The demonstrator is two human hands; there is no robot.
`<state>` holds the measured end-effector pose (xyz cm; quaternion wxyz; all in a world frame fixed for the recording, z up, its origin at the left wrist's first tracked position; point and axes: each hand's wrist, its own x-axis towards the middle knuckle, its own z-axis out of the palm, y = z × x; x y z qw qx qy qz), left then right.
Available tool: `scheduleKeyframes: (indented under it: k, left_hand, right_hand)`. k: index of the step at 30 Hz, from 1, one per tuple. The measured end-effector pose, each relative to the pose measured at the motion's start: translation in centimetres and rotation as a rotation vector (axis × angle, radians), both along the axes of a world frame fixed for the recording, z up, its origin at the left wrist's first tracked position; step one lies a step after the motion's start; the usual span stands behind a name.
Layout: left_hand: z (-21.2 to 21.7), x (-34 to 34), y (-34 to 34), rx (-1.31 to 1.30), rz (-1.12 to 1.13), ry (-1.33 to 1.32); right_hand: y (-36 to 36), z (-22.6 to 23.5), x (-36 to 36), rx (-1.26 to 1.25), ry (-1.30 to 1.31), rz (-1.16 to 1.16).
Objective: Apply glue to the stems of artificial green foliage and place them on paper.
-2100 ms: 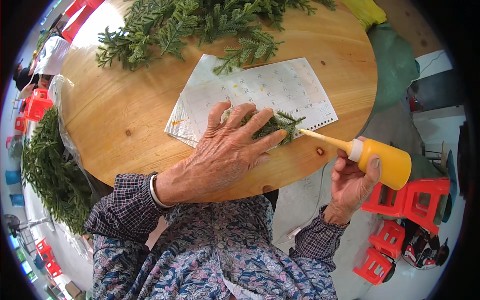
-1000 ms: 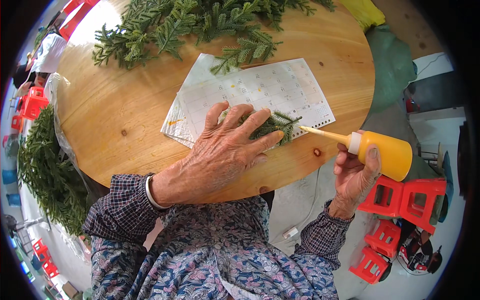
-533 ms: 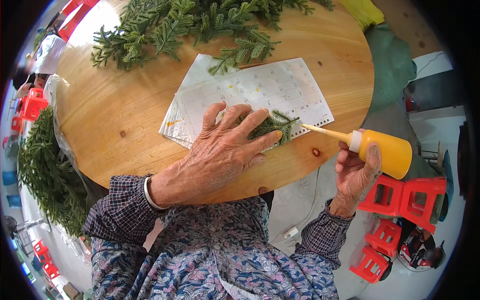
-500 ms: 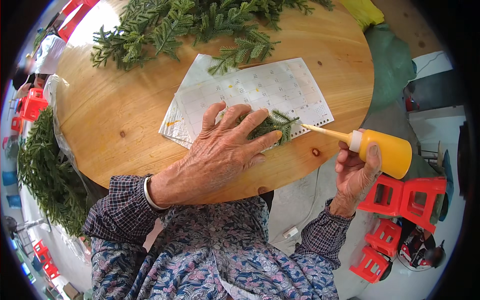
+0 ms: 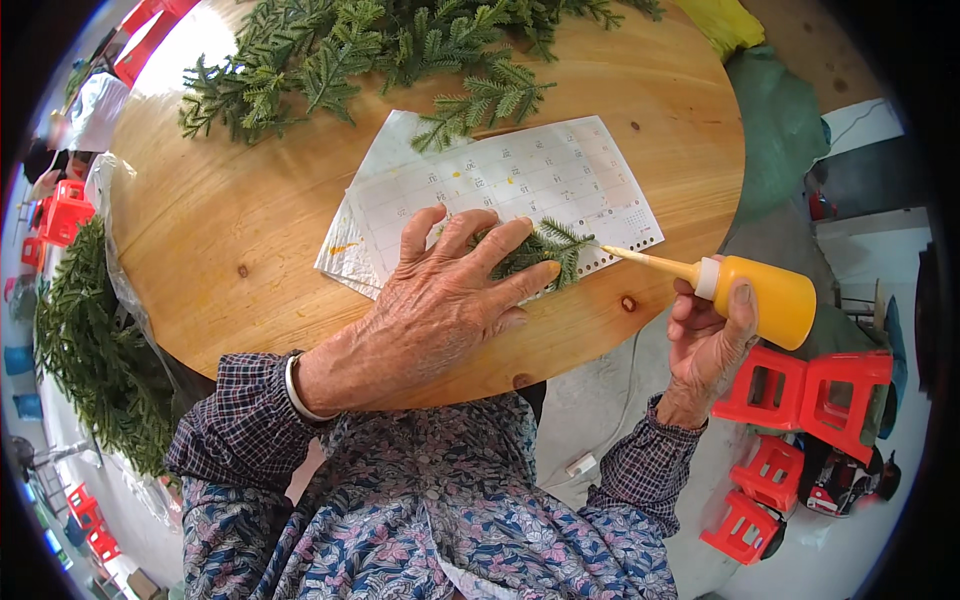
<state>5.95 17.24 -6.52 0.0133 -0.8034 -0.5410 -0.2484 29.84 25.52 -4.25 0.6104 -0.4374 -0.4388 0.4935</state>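
Note:
My left hand (image 5: 430, 300) lies palm down with its fingers spread over a small green fir sprig (image 5: 565, 247), pressing it against a sheet of calendar paper (image 5: 540, 175). Part of the sprig is hidden under the fingers; its needled tip sticks out on the right. In my right hand (image 5: 705, 350) is a yellow squeeze bottle (image 5: 765, 297), held on its side. The bottle's long pale nozzle points left, its tip at or very near the sprig's end; I cannot tell whether they touch. A yellow smear marks my left index fingertip.
A pile of fir branches (image 5: 370, 60) covers the far part of the round wooden table (image 5: 240, 220). More greenery (image 5: 95, 340) stands beyond its left edge. Red stools (image 5: 765, 385) are on the floor at right. Green plastic sheeting (image 5: 780, 130) hangs at the far right edge.
The bottle and my right hand have shifted very slightly left and up. My left hand stays on the sprig, and the view has drifted a little.

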Motion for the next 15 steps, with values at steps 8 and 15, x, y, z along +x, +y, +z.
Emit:
scheduleKeyframes:
  k: [8,15]
  left_hand:
    - [0.1,-0.1,0.0,0.001,-0.003,-0.005]
    - [-0.1,-0.1,0.1,0.012,-0.003,-0.018]
  right_hand:
    - [0.5,-0.3,0.4,-0.041,0.046,-0.011]
    - [1.4,-0.5,0.5,-0.079,0.118,0.017]
